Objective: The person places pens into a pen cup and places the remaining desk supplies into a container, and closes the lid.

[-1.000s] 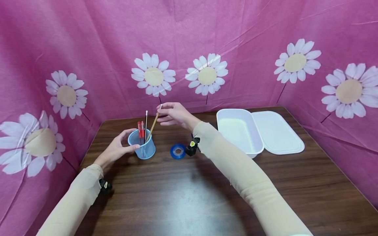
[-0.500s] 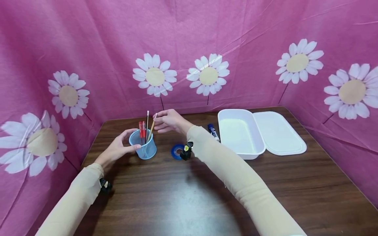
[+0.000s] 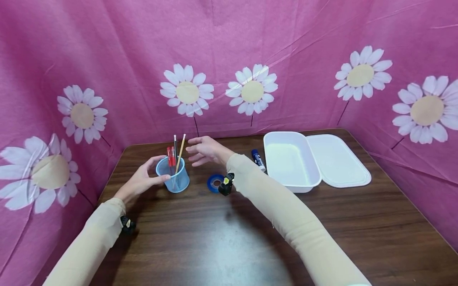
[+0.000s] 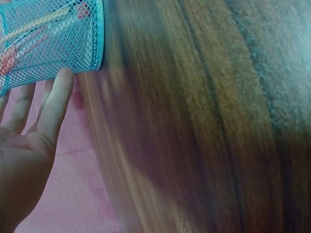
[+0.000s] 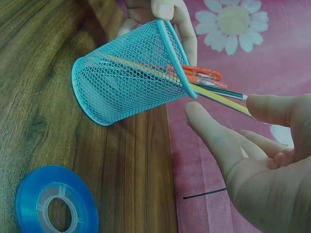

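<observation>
I hold the cup (image 3: 181, 184) at the table's far left with my left hand (image 3: 144, 180), thumb at its rim and fingers curled round the far side. My right hand (image 3: 207, 151) is just right of it, thumb and fingers apart, by the yellow pencil (image 3: 181, 151); I cannot tell whether the thumb brushes it. That pencil leans in the cup beside a black pencil (image 3: 175, 143) and red pens (image 3: 170, 157). Right of the cup, the tape (image 3: 210, 185) lies flat, then the glue (image 3: 257, 160), the white tub (image 3: 291, 159) and its lid (image 3: 340, 161). The table (image 3: 171, 242) is dark grained wood, with a pale glare near the middle and arm shadows. Pink cloth (image 3: 132, 43) with white daisies walls the far side, left and right.
</observation>
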A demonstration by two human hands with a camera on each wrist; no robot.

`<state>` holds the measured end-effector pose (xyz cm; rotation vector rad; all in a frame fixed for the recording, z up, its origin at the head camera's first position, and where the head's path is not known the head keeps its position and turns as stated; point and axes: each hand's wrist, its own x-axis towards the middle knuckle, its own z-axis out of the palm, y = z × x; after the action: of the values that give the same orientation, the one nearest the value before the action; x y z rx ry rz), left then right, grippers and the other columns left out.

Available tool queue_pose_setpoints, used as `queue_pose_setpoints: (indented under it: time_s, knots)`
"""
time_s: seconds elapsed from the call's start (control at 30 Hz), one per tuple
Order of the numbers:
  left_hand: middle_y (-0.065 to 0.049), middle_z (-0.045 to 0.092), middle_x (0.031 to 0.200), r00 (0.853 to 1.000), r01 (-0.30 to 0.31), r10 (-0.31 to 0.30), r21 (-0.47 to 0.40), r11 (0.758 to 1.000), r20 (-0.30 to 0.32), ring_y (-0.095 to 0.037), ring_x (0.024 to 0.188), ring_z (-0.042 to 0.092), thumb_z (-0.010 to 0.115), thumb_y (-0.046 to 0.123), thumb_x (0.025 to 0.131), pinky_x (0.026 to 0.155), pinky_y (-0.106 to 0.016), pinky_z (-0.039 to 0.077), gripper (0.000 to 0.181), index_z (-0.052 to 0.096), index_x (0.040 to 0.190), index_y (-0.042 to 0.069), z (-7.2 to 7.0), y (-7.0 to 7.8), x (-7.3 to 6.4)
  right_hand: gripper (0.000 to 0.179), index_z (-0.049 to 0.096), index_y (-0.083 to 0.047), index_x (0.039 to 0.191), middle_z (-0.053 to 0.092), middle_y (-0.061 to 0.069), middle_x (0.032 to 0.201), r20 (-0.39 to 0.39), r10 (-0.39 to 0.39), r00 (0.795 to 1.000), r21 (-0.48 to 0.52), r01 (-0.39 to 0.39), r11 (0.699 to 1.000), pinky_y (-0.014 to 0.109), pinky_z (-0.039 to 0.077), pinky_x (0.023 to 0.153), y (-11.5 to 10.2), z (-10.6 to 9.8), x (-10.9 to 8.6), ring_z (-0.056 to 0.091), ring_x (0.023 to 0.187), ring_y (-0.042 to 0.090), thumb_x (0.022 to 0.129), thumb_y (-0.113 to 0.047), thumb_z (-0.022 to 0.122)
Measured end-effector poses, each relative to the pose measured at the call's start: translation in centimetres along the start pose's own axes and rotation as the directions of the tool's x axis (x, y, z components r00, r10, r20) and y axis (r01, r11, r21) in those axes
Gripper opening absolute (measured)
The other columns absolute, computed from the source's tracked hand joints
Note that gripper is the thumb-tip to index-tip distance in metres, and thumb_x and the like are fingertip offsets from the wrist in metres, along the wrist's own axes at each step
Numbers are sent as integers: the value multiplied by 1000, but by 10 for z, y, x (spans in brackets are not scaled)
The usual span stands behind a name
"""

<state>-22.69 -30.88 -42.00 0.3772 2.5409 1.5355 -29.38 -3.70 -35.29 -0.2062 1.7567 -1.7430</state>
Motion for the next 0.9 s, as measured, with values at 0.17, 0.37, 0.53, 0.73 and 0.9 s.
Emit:
queue_pose_setpoints:
  time_s: [0.17, 0.37, 0.53, 0.73, 0.9]
  knots:
    - [-21, 50, 141, 1000, 11, -11, -15, 1000, 10, -33, 123, 49, 78, 25, 92, 87, -27, 54, 78, 35, 155, 10, 1, 1, -2, 58, 36, -5, 156, 46, 24, 151, 34, 1, 999, -23, 0, 1000, 47, 58, 86, 2, -3, -3, 54, 129, 42, 103, -12, 60]
    - [-21, 49, 142, 1000, 7, -9, 62, 998, 26, -32, 123, 50, 76, 28, 94, 93, -35, 52, 78, 33, 156, 10, 0, 7, -1, 59, 35, -6, 156, 53, 20, 146, 44, -6, 999, -80, 9, 997, 51, 55, 91, -3, -13, -16, 57, 126, 41, 103, -14, 61]
    - [-22, 42, 150, 999, -38, 33, 179, 983, 34, -36, 137, 39, 78, 29, 92, 110, -56, 35, 86, 28, 158, 7, -4, 20, -2, 59, 36, -11, 156, 51, 17, 149, 37, -11, 999, -127, 15, 992, 54, 53, 94, -7, -31, -30, 57, 127, 38, 103, -15, 61]
    - [-26, 39, 151, 974, -218, 228, 287, 933, -3, -41, 142, 34, 85, 16, 85, 114, -61, 29, 97, 24, 159, 1, -1, 54, 4, 65, 32, -14, 158, 50, 15, 149, 19, -67, 998, -212, 70, 975, 53, 52, 97, -15, -56, -56, 53, 131, 35, 102, -20, 63]
    - [-19, 42, 154, 937, -343, 346, 315, 885, 48, -35, 142, 38, 85, 16, 85, 113, -55, 34, 92, 30, 158, 6, 21, 91, 8, 67, 31, -15, 159, 49, 17, 148, 1, -165, 986, -291, 158, 944, 46, 54, 95, -19, -80, -89, 53, 131, 30, 101, -22, 66]
